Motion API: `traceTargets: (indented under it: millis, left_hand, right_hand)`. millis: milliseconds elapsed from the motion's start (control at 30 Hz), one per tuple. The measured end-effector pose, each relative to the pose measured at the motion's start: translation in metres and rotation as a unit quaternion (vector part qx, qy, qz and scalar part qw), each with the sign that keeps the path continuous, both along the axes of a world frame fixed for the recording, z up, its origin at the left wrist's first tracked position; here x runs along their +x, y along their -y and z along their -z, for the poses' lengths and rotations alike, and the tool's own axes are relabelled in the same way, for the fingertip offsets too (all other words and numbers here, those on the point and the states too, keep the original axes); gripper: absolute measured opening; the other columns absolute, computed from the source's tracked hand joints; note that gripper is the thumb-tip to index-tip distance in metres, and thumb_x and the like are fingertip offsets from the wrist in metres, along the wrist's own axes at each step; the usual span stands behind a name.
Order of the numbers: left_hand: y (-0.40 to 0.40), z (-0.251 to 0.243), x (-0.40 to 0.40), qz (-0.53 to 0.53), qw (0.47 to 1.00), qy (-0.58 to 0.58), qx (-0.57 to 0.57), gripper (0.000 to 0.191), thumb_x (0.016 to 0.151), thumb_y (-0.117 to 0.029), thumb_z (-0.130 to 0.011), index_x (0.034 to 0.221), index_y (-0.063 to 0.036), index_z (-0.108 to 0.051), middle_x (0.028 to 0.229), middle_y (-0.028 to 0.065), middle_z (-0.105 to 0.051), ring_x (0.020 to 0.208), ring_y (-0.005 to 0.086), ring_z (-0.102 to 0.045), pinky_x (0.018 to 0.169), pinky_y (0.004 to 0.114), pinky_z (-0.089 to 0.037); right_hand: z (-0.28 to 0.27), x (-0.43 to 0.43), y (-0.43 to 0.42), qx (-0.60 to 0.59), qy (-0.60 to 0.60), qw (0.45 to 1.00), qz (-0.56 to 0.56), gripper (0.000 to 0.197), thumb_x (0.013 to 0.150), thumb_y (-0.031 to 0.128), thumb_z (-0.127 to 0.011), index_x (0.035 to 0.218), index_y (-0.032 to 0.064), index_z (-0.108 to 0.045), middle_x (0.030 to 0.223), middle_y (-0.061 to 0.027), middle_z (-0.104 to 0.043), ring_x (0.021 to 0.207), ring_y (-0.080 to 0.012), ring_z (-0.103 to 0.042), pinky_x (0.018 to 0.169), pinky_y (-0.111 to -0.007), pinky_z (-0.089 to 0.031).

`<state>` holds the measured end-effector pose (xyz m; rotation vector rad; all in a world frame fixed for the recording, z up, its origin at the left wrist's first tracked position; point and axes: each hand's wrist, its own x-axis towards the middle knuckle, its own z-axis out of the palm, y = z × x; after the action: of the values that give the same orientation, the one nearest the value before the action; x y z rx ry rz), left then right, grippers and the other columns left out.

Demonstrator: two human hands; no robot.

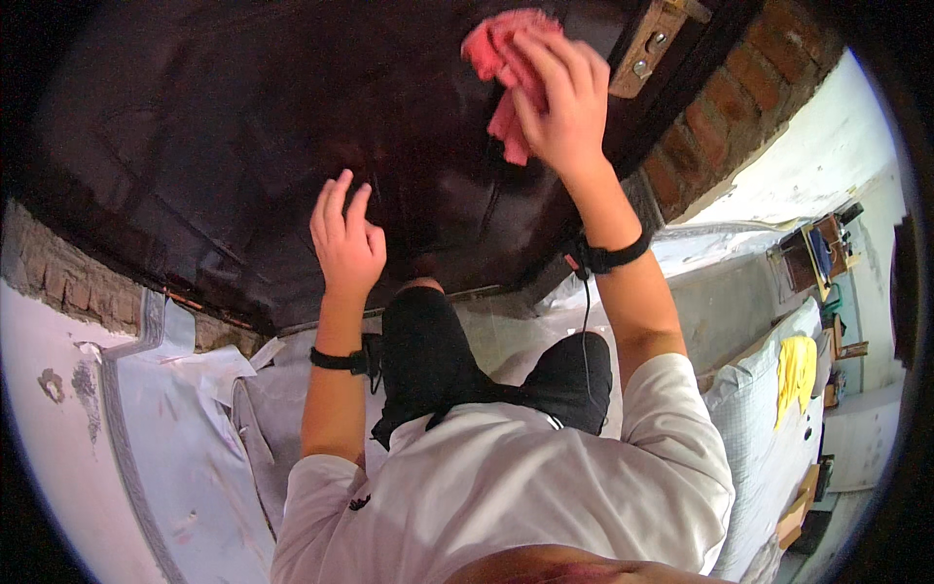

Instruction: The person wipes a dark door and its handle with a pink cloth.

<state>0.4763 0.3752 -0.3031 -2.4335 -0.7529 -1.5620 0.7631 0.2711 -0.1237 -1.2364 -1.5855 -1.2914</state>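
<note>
A dark, glossy door (241,124) fills the upper part of the view. Bunched under the fingers of my right hand (565,109) is a pinkish-red cloth (511,51), pressed against the door near its right edge. Just right of that hand sits a worn metal lock plate (646,55) with screws and a handle partly out of frame. My left hand (346,233) is lower and to the left, fingers apart, holding nothing. It is in front of the door; whether the fingertips touch the surface I cannot tell. Each wrist wears a black band.
Exposed brick (719,120) edges the doorway on the right, and rough masonry (66,277) on the left. Plastic sheeting (182,416) covers the lower left wall. To the right, a yellow cloth (795,372) hangs on a pale covered bed or mattress (759,431). Beyond it are furniture and boxes.
</note>
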Motion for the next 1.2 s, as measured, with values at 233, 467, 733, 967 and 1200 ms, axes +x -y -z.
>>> traceTargets:
  millis: [233,467,733,967,1200]
  left_hand:
    - [-0.013,0.005,0.004,-0.038,0.999,-0.019,0.029,0.056,0.09,0.0,-0.057,0.146,-0.0048,-0.058,0.16,0.0144,-0.048,0.148,0.0375,-0.045,0.118,0.052,-0.038]
    - [-0.015,0.006,0.005,-0.065,0.995,-0.035,0.074,0.059,0.088,0.001,-0.057,0.146,-0.0055,-0.062,0.158,0.0136,-0.052,0.147,0.0348,-0.047,0.116,0.049,-0.04]
    - [-0.01,0.002,0.003,-0.076,0.995,-0.042,0.056,0.061,0.085,0.0,-0.06,0.145,-0.0075,-0.063,0.159,0.0122,-0.052,0.146,0.0337,-0.049,0.115,0.047,-0.042]
    - [-0.007,-0.001,0.001,-0.046,0.997,-0.054,0.025,0.059,0.088,0.001,-0.059,0.146,-0.008,-0.063,0.161,0.0122,-0.05,0.148,0.0363,-0.047,0.116,0.051,-0.042]
    - [-0.008,-0.001,0.005,-0.058,0.997,-0.023,0.042,0.059,0.086,-0.002,-0.059,0.144,-0.0067,-0.064,0.161,0.0114,-0.051,0.146,0.0351,-0.049,0.115,0.049,-0.044]
  right_hand:
    - [0.033,-0.006,-0.004,0.014,-0.017,1.0,-0.017,0.053,0.08,0.003,-0.075,0.132,0.0078,-0.068,0.136,-0.014,-0.063,0.125,-0.0408,-0.055,0.109,-0.049,-0.044]
    - [0.178,0.015,0.022,-0.143,0.006,0.99,-0.008,0.059,0.077,0.019,-0.078,0.136,0.0235,-0.072,0.13,0.0041,-0.066,0.11,-0.0268,-0.058,0.097,-0.041,-0.051]
    - [0.296,0.034,0.039,-0.324,0.064,0.943,-0.032,0.052,0.09,0.023,-0.066,0.142,0.0254,-0.065,0.13,0.008,-0.063,0.126,-0.0198,-0.056,0.102,-0.038,-0.05]
    - [0.291,0.045,0.046,-0.418,0.214,0.883,-0.007,0.047,0.093,0.022,-0.06,0.14,0.0215,-0.061,0.142,0.0044,-0.057,0.134,-0.0189,-0.053,0.106,-0.036,-0.048]
    - [0.104,0.022,0.041,-0.199,0.095,0.973,0.068,0.058,0.082,0.021,-0.07,0.14,0.0271,-0.067,0.134,0.0001,-0.064,0.116,-0.0277,-0.062,0.094,-0.042,-0.054]
